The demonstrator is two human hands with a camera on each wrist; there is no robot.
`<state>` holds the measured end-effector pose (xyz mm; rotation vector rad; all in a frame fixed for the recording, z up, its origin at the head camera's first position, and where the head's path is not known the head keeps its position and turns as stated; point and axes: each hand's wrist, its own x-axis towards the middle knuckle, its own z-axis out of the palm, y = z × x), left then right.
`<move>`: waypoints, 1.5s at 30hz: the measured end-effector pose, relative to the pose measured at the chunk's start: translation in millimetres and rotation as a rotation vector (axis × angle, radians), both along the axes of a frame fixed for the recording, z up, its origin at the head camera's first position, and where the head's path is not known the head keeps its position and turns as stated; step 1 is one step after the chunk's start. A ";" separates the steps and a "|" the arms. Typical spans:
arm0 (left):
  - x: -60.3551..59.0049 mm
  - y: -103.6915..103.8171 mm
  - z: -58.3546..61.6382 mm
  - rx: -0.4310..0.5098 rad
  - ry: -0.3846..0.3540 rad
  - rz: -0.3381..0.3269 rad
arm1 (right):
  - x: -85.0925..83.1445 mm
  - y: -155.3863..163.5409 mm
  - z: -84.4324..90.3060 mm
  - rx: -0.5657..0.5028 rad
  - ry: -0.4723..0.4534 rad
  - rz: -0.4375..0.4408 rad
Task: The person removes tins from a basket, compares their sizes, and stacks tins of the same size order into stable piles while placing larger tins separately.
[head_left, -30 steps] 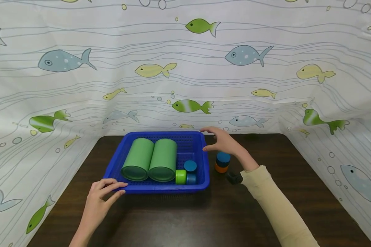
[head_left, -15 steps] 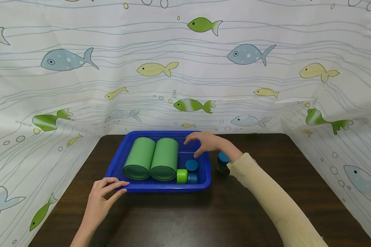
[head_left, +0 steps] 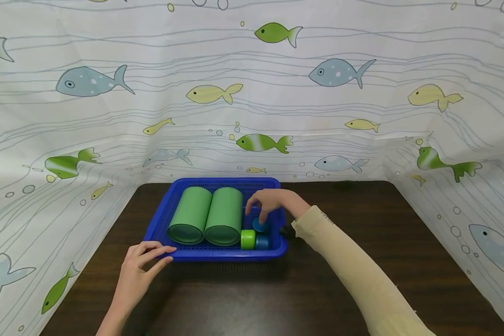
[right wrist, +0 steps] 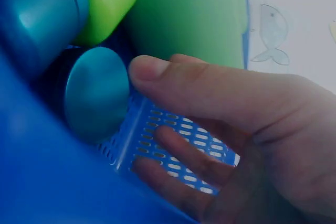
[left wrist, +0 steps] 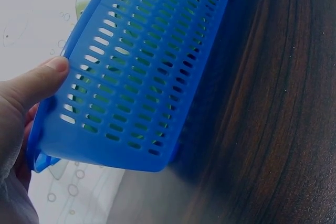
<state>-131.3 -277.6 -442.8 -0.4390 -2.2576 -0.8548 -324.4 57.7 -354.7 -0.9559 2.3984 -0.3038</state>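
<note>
Fingers on my right hand [head_left: 269, 199] are spread, thumb nearest a round tub with a shiny blue top [right wrist: 98, 97]. On my thumb's near side sit a dark-blue tub [head_left: 262, 242] and a bright-green tub [head_left: 248, 240]. Two big green tubes [head_left: 224, 212] lie left of those fingers, in the way. My left hand [head_left: 138, 263] pinches their blue plastic basket [head_left: 222, 255].

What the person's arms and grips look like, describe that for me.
The left grip and right grip are ungloved hands. The left forearm shows no sleeve. The right one wears a pale beige sleeve with a small dark marking near its cuff; a small black object shows beside it.
</note>
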 end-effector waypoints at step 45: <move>-0.4 -2.5 0.4 -0.007 -0.022 0.005 | -12.2 -26.4 -27.0 0.121 -0.035 -0.055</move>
